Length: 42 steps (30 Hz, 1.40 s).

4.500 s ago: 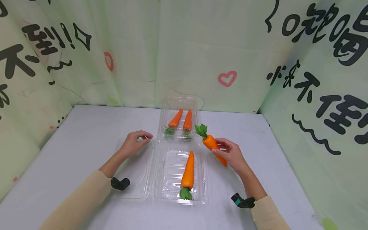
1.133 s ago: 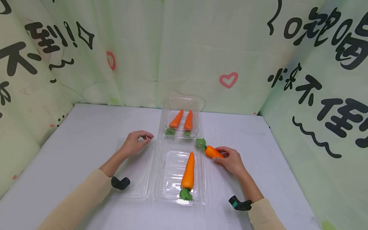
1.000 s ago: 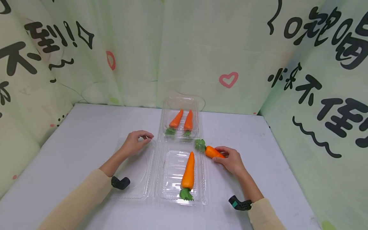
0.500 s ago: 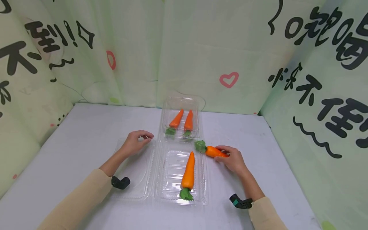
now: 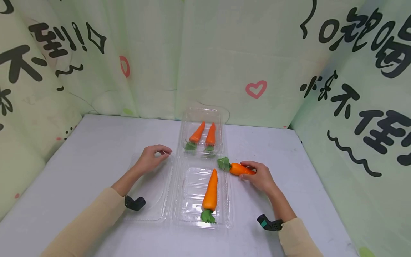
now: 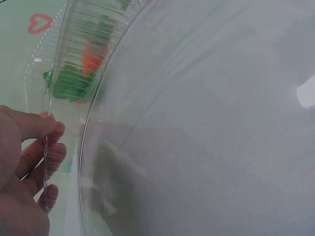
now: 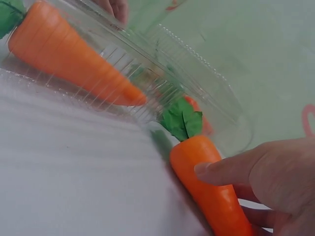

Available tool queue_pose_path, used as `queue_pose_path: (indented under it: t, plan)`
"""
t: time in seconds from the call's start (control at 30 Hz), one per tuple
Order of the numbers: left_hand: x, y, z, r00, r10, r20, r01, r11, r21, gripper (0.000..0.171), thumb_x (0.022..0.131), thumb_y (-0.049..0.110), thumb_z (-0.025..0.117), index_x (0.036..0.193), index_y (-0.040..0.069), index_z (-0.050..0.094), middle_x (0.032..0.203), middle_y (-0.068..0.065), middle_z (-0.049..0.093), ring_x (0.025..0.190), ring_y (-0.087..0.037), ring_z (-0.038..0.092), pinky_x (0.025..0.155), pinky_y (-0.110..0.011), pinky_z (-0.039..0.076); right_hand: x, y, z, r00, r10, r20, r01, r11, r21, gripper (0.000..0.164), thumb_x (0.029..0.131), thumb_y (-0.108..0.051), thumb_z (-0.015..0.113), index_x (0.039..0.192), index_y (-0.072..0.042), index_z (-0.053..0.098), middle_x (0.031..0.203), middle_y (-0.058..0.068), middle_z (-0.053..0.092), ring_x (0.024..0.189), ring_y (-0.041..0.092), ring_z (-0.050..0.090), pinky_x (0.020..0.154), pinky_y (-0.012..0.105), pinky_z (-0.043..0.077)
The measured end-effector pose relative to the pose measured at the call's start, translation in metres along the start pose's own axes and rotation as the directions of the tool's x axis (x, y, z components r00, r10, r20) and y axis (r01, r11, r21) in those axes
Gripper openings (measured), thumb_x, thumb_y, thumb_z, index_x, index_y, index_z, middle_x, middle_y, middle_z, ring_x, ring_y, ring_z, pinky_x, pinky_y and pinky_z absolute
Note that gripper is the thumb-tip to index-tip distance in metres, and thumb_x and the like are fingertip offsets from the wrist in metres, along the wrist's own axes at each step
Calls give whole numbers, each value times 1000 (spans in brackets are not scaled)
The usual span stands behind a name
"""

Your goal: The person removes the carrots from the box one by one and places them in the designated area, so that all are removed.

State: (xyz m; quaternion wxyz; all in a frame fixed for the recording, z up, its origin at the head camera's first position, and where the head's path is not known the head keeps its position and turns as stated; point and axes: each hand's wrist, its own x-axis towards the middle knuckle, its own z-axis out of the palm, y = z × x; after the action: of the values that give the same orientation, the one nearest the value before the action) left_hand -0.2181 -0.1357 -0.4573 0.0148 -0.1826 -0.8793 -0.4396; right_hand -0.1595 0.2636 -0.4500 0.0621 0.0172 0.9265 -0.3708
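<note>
My right hand (image 5: 260,176) grips an orange toy-like carrot (image 5: 238,169) near its tip, thumb on one side and fingers on the other. The carrot lies slanted low over the table, its green leaves (image 5: 223,164) at the right rim of an opened clear plastic box (image 5: 229,200). Inside that box a second carrot (image 5: 210,192) points away, leaves toward me. My left hand (image 5: 152,159) pinches the edge of the box's clear lid (image 6: 47,167) between thumb and fingers, and the lid (image 5: 151,200) stretches out to the left of the box.
Behind the opened box stands another clear box (image 5: 203,111) with two carrots (image 5: 197,132) inside. A white table (image 5: 109,142) carries everything. Light green printed curtains (image 5: 212,53) rise at its back and both sides.
My right hand has lowered the carrot from a steep tilt to nearly flat, its leaves coming down beside the opened box's rim. In the last second it has shifted slightly. My left hand stays put.
</note>
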Motion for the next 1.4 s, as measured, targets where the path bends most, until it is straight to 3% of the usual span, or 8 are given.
queue_pose_path:
  t: [0.7, 0.9, 1.17, 1.4]
  plan:
    - [0, 4, 0, 1000, -8, 2, 8, 1000, -15, 20, 90, 4, 64, 109, 4, 71, 101, -10, 73, 93, -24, 62, 91, -47, 48, -2, -10, -6, 990, -143, -11, 143, 988, 58, 41, 86, -15, 72, 126, -9, 64, 126, 13, 64, 115, 32, 56, 105, 56, 37]
    - [1, 3, 1, 999, -35, 13, 35, 999, -7, 21, 90, 6, 64, 110, 4, 70, 103, -10, 72, 95, -24, 62, 92, -47, 48, -4, -17, -6, 987, -161, 6, 160, 984, 77, 41, 87, -16, 71, 127, -11, 63, 127, 11, 64, 118, 31, 55, 106, 56, 38]
    - [1, 2, 1, 1000, -17, 1, 17, 1000, 3, 20, 90, 3, 64, 109, 4, 71, 102, -10, 73, 93, -24, 62, 93, -49, 47, -5, -26, -4, 978, -207, 21, 205, 975, 91, 39, 88, -14, 70, 126, -8, 64, 126, 11, 64, 121, 31, 54, 106, 55, 39]
    - [1, 2, 1, 999, -34, 6, 34, 999, 6, 20, 91, 5, 63, 108, 5, 71, 102, -9, 73, 94, -24, 62, 96, -50, 46, -7, -32, -1, 977, -211, 29, 206, 971, 119, 39, 86, -15, 72, 124, -9, 65, 127, 10, 64, 117, 30, 56, 102, 51, 46]
